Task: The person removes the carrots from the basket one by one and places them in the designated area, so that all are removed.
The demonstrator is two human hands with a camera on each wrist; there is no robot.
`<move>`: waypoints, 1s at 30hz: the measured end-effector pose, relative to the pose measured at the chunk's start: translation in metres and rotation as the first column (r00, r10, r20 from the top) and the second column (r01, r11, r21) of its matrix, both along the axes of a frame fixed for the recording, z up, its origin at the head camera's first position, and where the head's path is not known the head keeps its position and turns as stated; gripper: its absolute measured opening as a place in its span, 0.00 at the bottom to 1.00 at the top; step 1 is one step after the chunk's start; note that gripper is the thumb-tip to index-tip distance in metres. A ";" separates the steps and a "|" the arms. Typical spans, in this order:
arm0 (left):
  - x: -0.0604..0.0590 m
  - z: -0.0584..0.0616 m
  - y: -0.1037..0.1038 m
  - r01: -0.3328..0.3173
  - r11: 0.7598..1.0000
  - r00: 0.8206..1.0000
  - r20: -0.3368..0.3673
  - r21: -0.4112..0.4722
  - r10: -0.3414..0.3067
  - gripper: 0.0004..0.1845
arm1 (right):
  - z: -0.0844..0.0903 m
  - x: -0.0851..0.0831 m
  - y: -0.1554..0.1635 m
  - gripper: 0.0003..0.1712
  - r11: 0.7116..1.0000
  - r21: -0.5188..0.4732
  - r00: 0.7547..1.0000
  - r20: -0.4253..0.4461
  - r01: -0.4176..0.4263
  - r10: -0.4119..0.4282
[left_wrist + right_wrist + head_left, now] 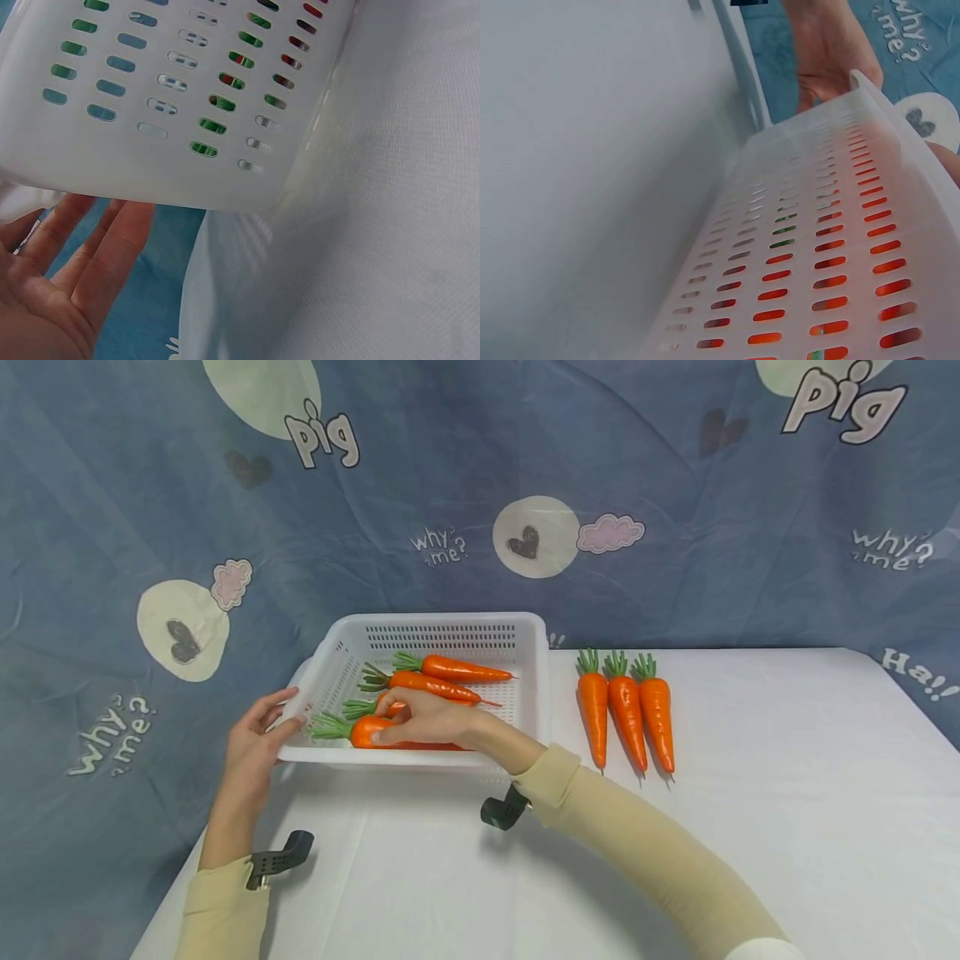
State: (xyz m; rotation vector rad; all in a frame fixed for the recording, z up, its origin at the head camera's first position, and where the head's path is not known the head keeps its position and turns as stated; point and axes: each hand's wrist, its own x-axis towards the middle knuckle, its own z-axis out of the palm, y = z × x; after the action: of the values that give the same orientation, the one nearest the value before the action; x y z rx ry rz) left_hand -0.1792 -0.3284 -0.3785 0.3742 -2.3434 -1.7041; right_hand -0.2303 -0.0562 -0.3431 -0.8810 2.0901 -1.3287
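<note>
Right hand inside white basket, fingers curled on nearest carrot. Carrot lying flat along front wall, long axis left-right, greens pointing left. Left hand fingers straight, touching basket's left front corner.

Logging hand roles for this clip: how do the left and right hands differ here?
The left hand rests with straight fingers on the white basket at its left rim; the right hand reaches inside, fingers curled on a carrot. Both wear beige sleeves.
</note>
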 end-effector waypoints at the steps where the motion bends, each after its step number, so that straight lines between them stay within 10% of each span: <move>1: 0.000 0.000 0.000 0.001 1.000 1.000 -0.001 0.001 -0.001 0.26 | 0.000 0.000 0.000 0.20 1.000 -0.003 1.000 0.002 0.007 -0.007; 17: 0.001 -0.001 0.000 -0.002 1.000 1.000 -0.011 0.030 0.003 0.26 | 0.000 0.000 0.001 0.27 1.000 -0.009 0.999 -0.032 -0.028 0.028; 30: 0.000 0.001 0.003 -0.017 0.999 1.000 0.001 0.027 0.017 0.26 | 0.007 -0.001 0.002 0.27 0.966 -0.234 0.992 -0.026 0.111 -0.120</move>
State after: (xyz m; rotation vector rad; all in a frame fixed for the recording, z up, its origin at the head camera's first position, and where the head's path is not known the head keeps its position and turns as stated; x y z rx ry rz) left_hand -0.1794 -0.3259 -0.3778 0.3990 -2.3136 -1.7294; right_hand -0.2312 -0.0543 -0.3363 -0.8979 2.0725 -1.6558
